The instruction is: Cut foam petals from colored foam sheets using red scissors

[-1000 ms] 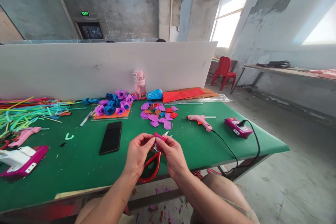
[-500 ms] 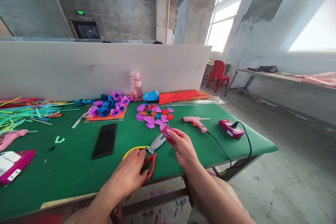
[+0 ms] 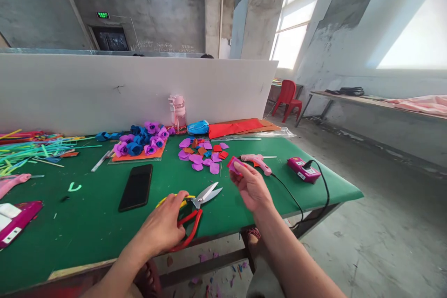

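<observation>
My left hand (image 3: pixel 166 220) rests at the handles of a pair of scissors (image 3: pixel 199 199), its fingers on the yellow handle and its thumb by the red one. The blades are spread and point to the right, over the front of the green table. Pinched in my right hand (image 3: pixel 253 186) are small red and purple crepe paper pieces (image 3: pixel 234 166), held up above the table. Just behind them lie loose purple, red, orange and blue paper petals (image 3: pixel 202 153). To the right is a pink glue gun (image 3: pixel 257 162), partly behind my right hand.
A black phone (image 3: pixel 136 187) lies left of the scissors. Farther back are purple and blue paper flowers (image 3: pixel 143 139), a pink bottle (image 3: pixel 178 112) and red paper (image 3: pixel 233 127). The glue gun's cord runs near a magenta power strip (image 3: pixel 303 169). Colourful sticks (image 3: pixel 42 151) lie at left.
My right hand has moved right, away from the scissors, with the paper pieces. My left hand has shifted slightly left and the scissor blades stand wider apart.
</observation>
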The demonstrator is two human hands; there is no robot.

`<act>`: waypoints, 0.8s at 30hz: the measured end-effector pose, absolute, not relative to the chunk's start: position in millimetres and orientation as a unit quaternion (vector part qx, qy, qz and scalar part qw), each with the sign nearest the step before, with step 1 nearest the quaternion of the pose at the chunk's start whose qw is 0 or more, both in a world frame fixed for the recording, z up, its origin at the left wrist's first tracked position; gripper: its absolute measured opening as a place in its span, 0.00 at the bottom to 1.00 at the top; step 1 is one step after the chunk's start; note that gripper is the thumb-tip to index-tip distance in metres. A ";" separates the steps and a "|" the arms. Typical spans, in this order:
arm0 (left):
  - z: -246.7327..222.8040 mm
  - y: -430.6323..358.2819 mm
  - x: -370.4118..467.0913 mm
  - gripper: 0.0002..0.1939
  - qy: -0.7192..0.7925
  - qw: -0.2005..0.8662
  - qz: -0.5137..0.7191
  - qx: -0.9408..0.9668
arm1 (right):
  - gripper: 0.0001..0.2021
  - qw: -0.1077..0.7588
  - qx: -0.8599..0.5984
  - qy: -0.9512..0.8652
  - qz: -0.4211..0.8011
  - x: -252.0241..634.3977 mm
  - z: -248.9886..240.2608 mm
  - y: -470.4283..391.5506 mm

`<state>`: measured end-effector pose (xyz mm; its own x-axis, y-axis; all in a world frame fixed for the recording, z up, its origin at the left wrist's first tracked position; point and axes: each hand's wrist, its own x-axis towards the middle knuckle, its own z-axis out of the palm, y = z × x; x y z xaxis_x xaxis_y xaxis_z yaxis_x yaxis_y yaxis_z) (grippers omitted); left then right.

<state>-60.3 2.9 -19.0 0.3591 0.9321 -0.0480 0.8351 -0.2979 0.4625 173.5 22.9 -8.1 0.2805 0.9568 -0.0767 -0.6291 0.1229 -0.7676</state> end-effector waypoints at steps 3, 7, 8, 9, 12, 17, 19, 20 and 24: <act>-11.1 7.0 -72.5 0.29 0.560 0.338 0.237 0.718 | 0.12 0.753 -0.333 -0.188 0.536 189.3 -2.1 24.2; 3.4 6.1 -74.8 0.27 0.481 0.453 0.432 0.614 | 0.11 0.685 -0.320 -0.171 0.632 180.7 -5.9 21.2; 5.4 4.6 -72.4 0.26 0.460 0.466 0.455 0.603 | 0.11 0.663 -0.318 -0.178 0.654 173.1 -8.1 19.7; 6.1 2.9 -69.5 0.26 0.448 0.476 0.467 0.595 | 0.10 0.646 -0.319 -0.187 0.668 164.7 -10.3 18.1; -1.3 -1.8 -60.1 0.24 0.458 0.490 0.454 0.587 | 0.10 0.636 -0.340 -0.209 0.660 142.5 -15.8 14.0; -24.6 -10.3 -50.4 0.16 0.532 0.396 0.372 0.649 | 0.10 0.677 -0.347 -0.212 0.614 136.4 -17.3 13.2; -28.6 -14.2 -48.9 0.16 0.537 0.363 0.357 0.672 | 0.10 0.687 -0.341 -0.223 0.602 138.3 -15.0 12.6; -29.1 -15.8 -48.6 0.17 0.537 0.342 0.344 0.690 | 0.09 0.688 -0.339 -0.231 0.598 138.6 -13.7 11.9; -24.5 -18.9 -48.0 0.26 0.529 0.256 0.267 0.763 | 0.08 0.684 -0.332 -0.257 0.597 135.0 -11.4 8.1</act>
